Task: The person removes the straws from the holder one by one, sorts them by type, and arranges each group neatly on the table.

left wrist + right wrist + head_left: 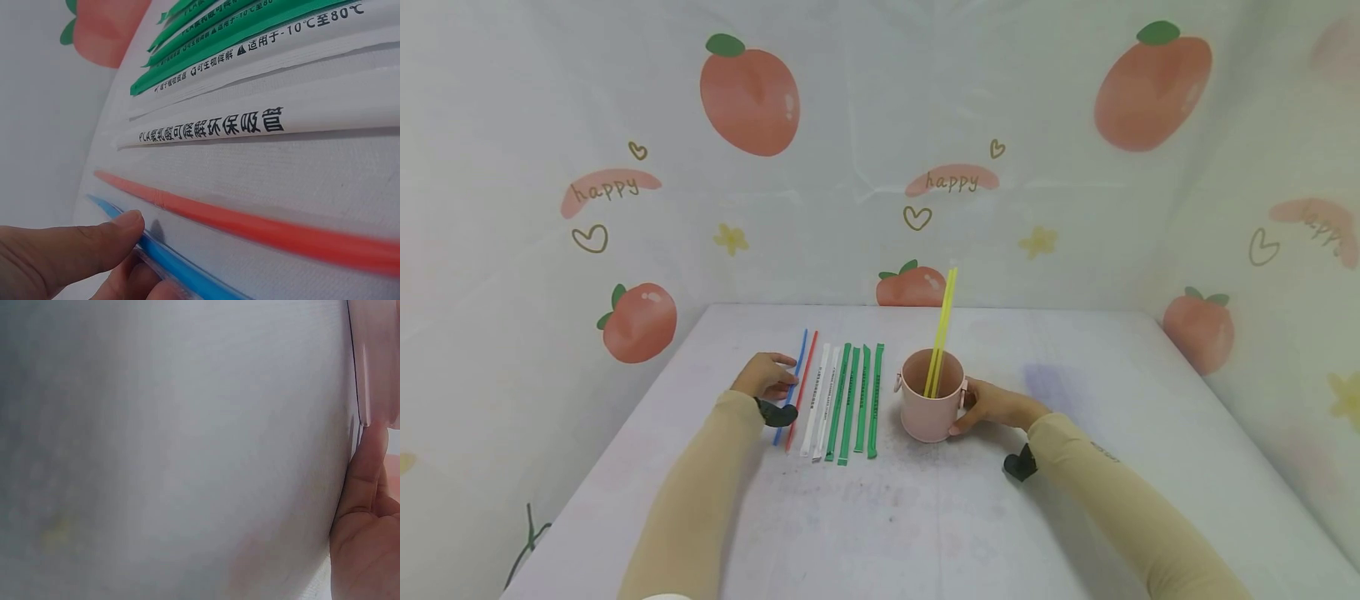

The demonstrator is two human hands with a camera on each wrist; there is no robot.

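My left hand (765, 375) pinches a blue straw (187, 272) in a clear wrapper between thumb and fingers, at the left end of a row of straws. Right beside it lies a red straw (250, 224), also in clear wrapping. Two straws in printed white paper (212, 128) and several in green paper (850, 400) follow to the right. My right hand (1000, 406) holds a small pink bucket (928, 421) by its right side, thumb low at the front. Yellow straws (942, 325) stand in the bucket, leaning slightly right.
A pale cloth covers the table (880, 533). Behind it hangs a white curtain (850, 208) printed with peaches, hearts and the word "happy". A dark green cord (529, 542) shows at the table's left edge.
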